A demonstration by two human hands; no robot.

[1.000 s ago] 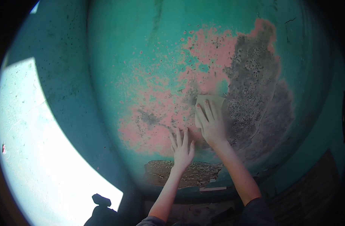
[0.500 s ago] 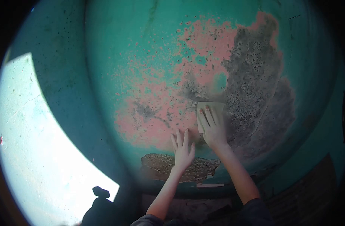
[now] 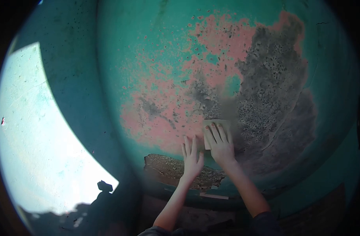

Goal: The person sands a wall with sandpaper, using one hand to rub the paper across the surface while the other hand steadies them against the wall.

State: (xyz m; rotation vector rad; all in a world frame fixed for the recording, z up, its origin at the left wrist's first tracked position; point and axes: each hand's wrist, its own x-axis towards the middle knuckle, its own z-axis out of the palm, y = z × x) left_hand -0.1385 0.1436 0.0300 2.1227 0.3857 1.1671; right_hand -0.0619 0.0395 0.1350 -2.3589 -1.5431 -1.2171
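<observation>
My right hand (image 3: 221,147) lies flat on a pale, squarish sheet (image 3: 210,138), pressing it against the wall at the lower edge of the dark grey patch (image 3: 266,90). Its fingers point up and cover part of the sheet. To the left, my left hand (image 3: 192,159) rests with spread fingers on the wall, holding nothing. Its fingertips touch the lower part of the pink patch (image 3: 164,129). Green paint (image 3: 148,23) surrounds both patches. The underside of the sheet is hidden.
Below my hands is a rough brown bare strip (image 3: 162,169), with a thin pale piece (image 3: 213,196) under it. Bright sunlight falls on the wall (image 3: 42,137) at left, with a dark shadow (image 3: 105,186) on its lower edge. A crack runs through the grey area.
My right hand and the sheet have moved down along the wall. My left hand stays in nearly the same place, and the view has shifted slightly.
</observation>
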